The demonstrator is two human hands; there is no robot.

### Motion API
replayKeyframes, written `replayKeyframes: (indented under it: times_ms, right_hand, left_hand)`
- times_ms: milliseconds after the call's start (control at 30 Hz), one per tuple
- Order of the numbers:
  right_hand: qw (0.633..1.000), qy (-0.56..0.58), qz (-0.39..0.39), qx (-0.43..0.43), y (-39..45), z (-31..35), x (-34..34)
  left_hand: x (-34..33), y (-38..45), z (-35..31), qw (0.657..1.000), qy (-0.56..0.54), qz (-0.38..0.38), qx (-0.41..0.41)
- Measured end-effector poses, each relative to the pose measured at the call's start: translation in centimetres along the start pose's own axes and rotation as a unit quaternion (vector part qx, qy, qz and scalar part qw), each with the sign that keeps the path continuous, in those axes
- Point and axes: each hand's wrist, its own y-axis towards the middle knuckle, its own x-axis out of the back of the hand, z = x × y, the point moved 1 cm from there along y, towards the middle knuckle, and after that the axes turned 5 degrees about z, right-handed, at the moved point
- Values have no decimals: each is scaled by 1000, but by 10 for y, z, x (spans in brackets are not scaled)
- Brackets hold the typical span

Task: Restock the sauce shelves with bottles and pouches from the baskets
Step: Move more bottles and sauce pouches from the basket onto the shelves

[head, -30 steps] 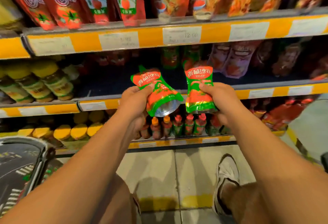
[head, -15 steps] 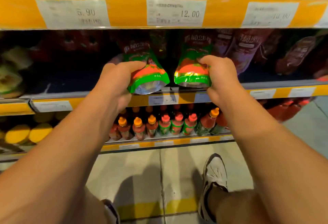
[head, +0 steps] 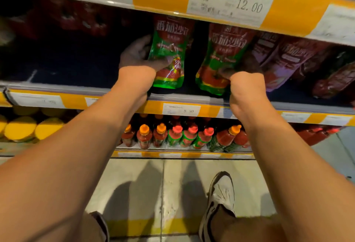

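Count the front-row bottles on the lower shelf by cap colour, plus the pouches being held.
Orange-capped bottles: 4
Red-capped bottles: 3
Held pouches: 2
Total: 9

Single head-worn wide-angle view; faces forward and down at close range toward the middle shelf (head: 192,98); takes in both forearms, lower shelf rows and floor (head: 134,174) beneath; no second view.
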Motion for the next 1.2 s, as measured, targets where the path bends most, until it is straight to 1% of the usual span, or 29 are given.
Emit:
replayKeyframes:
  times_ms: [167, 333, 533, 633, 767, 867, 1000, 1067, 1100, 1167, 1200]
  right_hand:
    - [1000, -15, 3, 16, 4, 0, 1]
    - [996, -85, 9, 24, -4, 1, 9]
    - [984, -160, -1, 77, -13, -1, 13]
    - [972, -201, -8, 121, -14, -2, 13]
    - [967, -225, 4, 120, -11, -6, 10]
    - [969, -221, -6, 112, -8, -7, 9]
    - [981, -169, -6, 99, -1, -6, 2]
    - [987, -110, 8, 113, 1, 2, -3]
    - [986, -102, 16, 131, 5, 5, -6]
    - [983, -106, 29, 150, 14, 5, -11]
    - [976, -135, 13, 172, 19, 3, -11]
  left_hand:
    - [7, 3, 8, 999, -11, 28, -23]
    - [16, -1, 4, 997, 19, 64, -36]
    - [20, -13, -3, 994, 55, 80, -44]
    - [21, -18, -5, 988, 114, 90, -47]
    - [27, -18, -2, 962, 255, 96, -30]
    - [25, -15, -1, 953, 293, 76, -33]
    - [15, -6, 7, 958, 278, 53, -40]
    - [10, 0, 10, 959, 279, 45, -39]
    - [8, 3, 12, 957, 283, 42, -44]
    - [3, 10, 15, 954, 294, 32, -59]
    - [1, 12, 15, 952, 299, 29, -64]
